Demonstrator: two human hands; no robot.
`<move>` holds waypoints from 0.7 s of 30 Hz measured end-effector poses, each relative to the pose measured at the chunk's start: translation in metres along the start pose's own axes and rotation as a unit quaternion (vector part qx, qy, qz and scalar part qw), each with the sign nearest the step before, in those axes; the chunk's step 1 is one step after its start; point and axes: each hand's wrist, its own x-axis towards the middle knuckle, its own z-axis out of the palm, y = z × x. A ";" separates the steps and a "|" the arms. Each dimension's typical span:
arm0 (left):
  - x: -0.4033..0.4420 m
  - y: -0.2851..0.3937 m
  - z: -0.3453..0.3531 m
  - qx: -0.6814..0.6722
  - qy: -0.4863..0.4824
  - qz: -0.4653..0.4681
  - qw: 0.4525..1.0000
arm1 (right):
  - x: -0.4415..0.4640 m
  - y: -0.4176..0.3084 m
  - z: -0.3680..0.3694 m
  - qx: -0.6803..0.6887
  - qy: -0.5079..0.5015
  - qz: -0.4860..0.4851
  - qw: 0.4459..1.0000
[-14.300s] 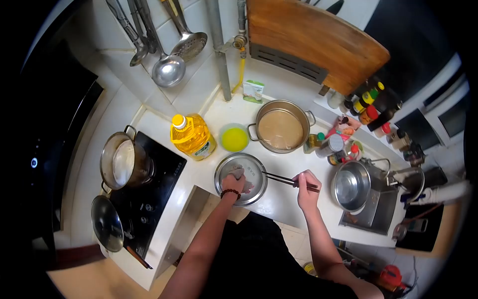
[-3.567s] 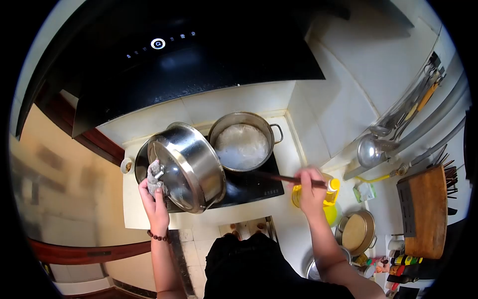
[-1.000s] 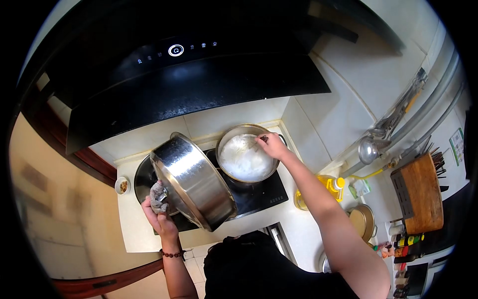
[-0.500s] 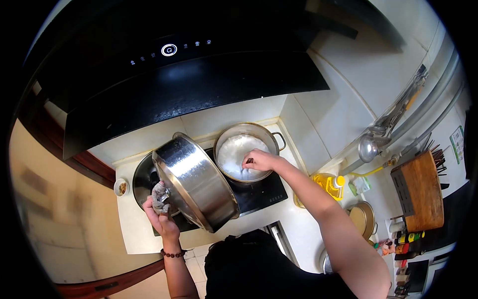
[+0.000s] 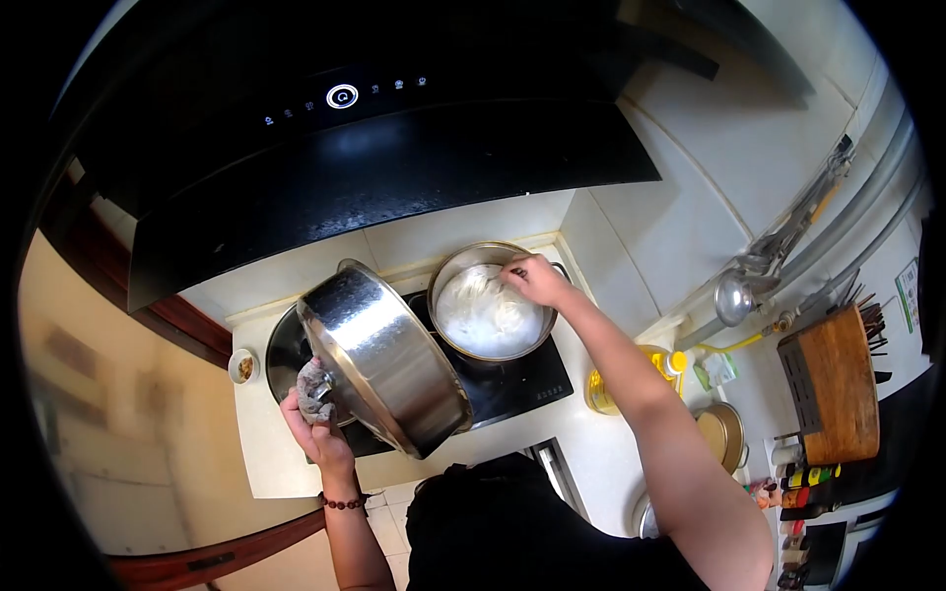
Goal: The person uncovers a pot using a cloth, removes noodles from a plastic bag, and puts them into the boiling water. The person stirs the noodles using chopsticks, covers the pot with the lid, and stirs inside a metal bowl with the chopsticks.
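Observation:
My left hand (image 5: 330,440) is closed round a grey cloth (image 5: 315,392), pressed against the metal handle of a large steel pot (image 5: 394,340). That pot is tipped on its side over the left part of the hob. My right hand (image 5: 537,280) is over the far right rim of a second pot (image 5: 545,330), fingers pinched together. What the fingers hold is too small and hidden to name. Foamy white liquid with pale strands like noodles (image 5: 490,305) fills this pot.
A black pan (image 5: 284,345) is partly behind the tipped pot. A small bowl (image 5: 243,366) stands at the left. Right of the hob are an oil bottle (image 5: 598,392) and a metal pan (image 5: 731,428). Ladles (image 5: 734,295) hang on the wall. The range hood (image 5: 394,158) overhangs the hob.
My right hand has moved up and to the right, from the middle of the pot to its rim. Pale strands now show at the surface. The left hand and tipped pot have barely moved.

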 end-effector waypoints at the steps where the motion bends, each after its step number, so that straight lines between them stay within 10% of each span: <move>1: 0.001 0.001 0.001 0.002 -0.002 0.007 1.000 | -0.001 -0.006 -0.007 0.055 0.011 0.087 0.995; 4: 0.001 0.001 0.003 -0.004 0.005 -0.001 1.000 | 0.001 -0.022 -0.026 -0.007 0.040 0.235 0.971; 13: 0.000 -0.005 0.002 -0.028 -0.001 -0.017 0.999 | -0.021 -0.003 0.044 -0.019 -0.049 0.215 0.975; 21: -0.001 -0.008 0.000 -0.024 0.006 0.007 1.000 | -0.003 -0.011 0.052 0.281 0.069 0.234 0.928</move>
